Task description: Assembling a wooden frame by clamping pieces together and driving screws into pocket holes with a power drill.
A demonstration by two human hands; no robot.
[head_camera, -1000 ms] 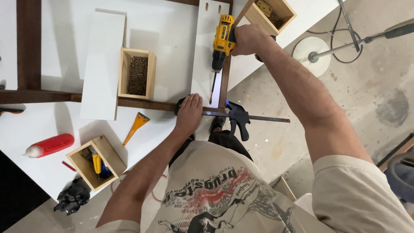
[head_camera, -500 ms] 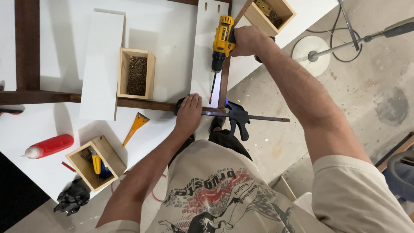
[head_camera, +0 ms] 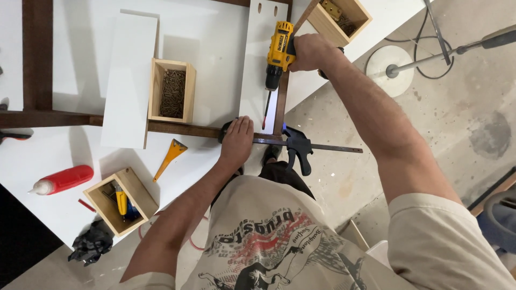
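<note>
Over the white worktop [head_camera: 215, 32], from the head camera, the right hand [head_camera: 309, 52] is wrapped tight around the grip of a yellow-and-black cordless drill [head_camera: 279, 53], arm stretched long and nearly straight out from the shoulder, wrist bent inward. That drill points back toward the person, its slim bit [head_camera: 266, 110] angled down beside a dark brown wooden frame rail [head_camera: 280, 102] that runs alongside a narrow white board [head_camera: 257, 64]. Down at the table's near edge, the left hand [head_camera: 236, 140] lies flat, palm down, fingers together and pointing away, pressing on the corner where a second dark rail [head_camera: 183, 129] meets the first; elbow bent, forearm running up from the body. Just right of that hand, a black-handled bar clamp [head_camera: 298, 147] grips the joint, its steel bar sticking out over the concrete floor. Further left sit an open wooden box of dark screws [head_camera: 172, 91], a wide white panel [head_camera: 130, 80], an orange-handled scraper [head_camera: 171, 157] and a red bottle [head_camera: 63, 179] lying on its side.
</note>
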